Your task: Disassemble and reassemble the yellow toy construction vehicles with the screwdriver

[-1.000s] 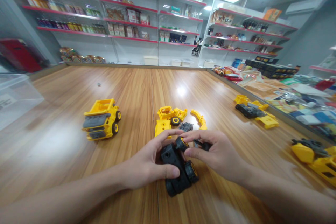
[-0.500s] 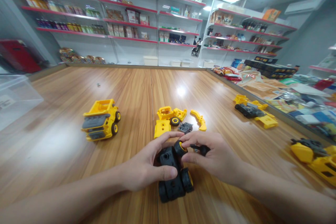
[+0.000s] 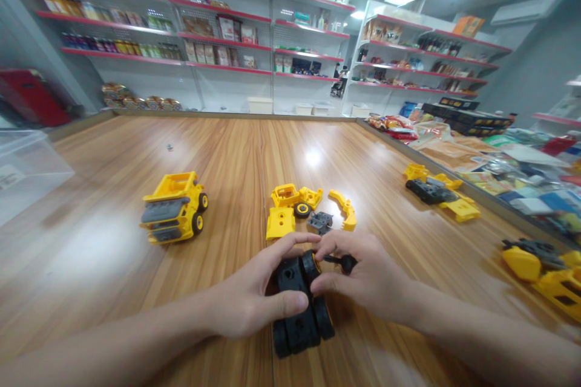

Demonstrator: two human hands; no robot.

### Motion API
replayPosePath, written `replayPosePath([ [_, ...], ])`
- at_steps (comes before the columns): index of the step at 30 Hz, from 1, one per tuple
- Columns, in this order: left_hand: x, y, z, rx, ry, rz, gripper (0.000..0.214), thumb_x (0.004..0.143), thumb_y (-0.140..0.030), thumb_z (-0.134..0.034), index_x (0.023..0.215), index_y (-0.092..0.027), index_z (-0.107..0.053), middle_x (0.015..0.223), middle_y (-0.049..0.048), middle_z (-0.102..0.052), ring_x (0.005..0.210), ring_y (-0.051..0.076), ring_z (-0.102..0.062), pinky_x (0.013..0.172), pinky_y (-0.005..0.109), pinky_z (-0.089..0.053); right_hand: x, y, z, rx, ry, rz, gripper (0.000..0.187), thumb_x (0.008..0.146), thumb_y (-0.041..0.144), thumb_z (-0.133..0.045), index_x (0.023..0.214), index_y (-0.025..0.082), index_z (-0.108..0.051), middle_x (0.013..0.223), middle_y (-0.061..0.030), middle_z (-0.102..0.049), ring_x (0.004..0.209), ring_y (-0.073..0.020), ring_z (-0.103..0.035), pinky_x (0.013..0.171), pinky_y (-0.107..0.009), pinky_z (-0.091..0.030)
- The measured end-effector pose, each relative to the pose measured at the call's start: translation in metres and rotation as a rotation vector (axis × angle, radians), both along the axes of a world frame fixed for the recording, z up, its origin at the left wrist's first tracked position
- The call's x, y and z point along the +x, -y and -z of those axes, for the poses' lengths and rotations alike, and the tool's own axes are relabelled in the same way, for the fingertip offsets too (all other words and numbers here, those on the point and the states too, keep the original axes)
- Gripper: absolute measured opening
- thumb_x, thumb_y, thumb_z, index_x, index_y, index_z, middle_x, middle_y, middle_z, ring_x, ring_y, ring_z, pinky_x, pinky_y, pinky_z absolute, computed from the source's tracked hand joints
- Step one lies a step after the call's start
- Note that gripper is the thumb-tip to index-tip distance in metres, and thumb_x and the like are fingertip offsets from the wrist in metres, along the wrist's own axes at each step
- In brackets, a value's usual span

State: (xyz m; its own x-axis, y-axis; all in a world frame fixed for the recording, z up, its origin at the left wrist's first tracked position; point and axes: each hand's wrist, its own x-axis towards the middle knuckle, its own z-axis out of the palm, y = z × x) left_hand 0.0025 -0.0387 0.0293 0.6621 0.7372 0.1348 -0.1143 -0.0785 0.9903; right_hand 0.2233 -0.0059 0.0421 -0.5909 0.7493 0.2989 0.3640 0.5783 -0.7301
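Observation:
A black toy truck chassis with chunky black wheels is tilted at the table's near middle. My left hand is closed around it, thumb across its flat face and fingers over the far end. At the chassis' upper right, a wheel with a yellow hub is touched by the fingertips of my right hand. In that right hand sits a small black screwdriver with a rounded end, its shaft directed at the hub. The screwdriver's tip is hidden by my fingers.
Just beyond my hands lie yellow toy parts, a loose wheel, a grey piece and a curved yellow arm. A yellow dump truck stands left. More toy parts lie right, and a clear bin stands far left.
Both hands and the chassis have shifted slightly toward me. The right fingers have closed in nearer the wheel, and the screwdriver has moved a little left with them.

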Motion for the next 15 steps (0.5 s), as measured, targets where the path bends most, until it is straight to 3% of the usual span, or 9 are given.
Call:
replayPosePath([
  [7,0.005,0.003,-0.001,0.301,-0.205,-0.135,0.045,0.092,-0.024,-0.057,0.134,-0.025,-0.04,0.125,0.0074,-0.061,0.11,0.02,-0.06,0.095,0.034,-0.047,-0.001,0.002,0.002,0.04,0.051,-0.008,0.026,0.075,0.036,-0.078,0.087,0.019,-0.063,0.075,0.0026,-0.064,0.066,-0.0114,-0.057,0.062,-0.023,-0.041],
  [12,0.006,0.003,0.004,0.33,-0.295,-0.291,0.026,0.092,-0.027,-0.055,0.117,-0.022,-0.05,0.101,0.0034,-0.064,0.103,0.021,-0.061,0.088,0.033,-0.048,0.0,0.002,-0.004,0.11,0.075,-0.048,0.027,0.078,0.035,-0.076,0.095,0.02,-0.063,0.081,0.002,-0.066,0.07,-0.0121,-0.058,0.065,-0.023,-0.042],
  [15,0.006,0.002,0.004,0.301,-0.329,-0.35,0.026,0.092,-0.03,-0.054,0.116,-0.021,-0.052,0.097,0.0032,-0.063,0.095,0.02,-0.061,0.082,0.031,-0.05,0.001,0.001,-0.008,0.153,0.065,-0.066,0.028,0.079,0.036,-0.076,0.099,0.02,-0.064,0.085,0.0002,-0.067,0.074,-0.0132,-0.059,0.068,-0.025,-0.042],
])
